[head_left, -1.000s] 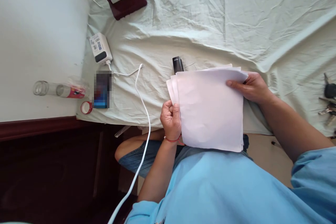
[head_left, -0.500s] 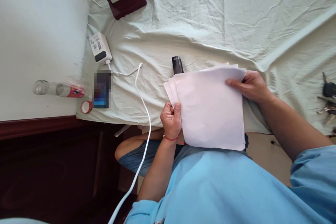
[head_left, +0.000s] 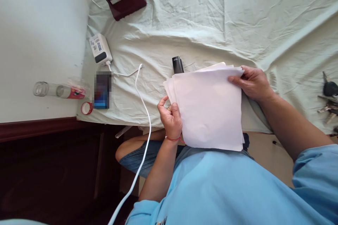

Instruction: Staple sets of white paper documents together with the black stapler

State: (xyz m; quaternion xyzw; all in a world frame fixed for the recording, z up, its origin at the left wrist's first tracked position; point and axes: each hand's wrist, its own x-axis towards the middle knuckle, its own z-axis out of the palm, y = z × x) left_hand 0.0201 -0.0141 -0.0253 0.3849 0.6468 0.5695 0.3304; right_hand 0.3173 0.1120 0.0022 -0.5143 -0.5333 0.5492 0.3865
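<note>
Paper stack (head_left: 208, 109) at bed's (head_left: 185, 17) near edge, left hand (head_left: 171, 117) loosely pinching one side, right hand (head_left: 252, 83) gripping far corner.

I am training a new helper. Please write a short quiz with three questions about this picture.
1. True or false: both hands touch the stack of paper.
2. What lies just beyond the paper on the sheet? A) black stapler B) cup C) book
3. Which hand is nearest the white cable?

Key:
1. True: left hand and right hand hold opposite edges.
2. A, the stapler.
3. The left.
</note>
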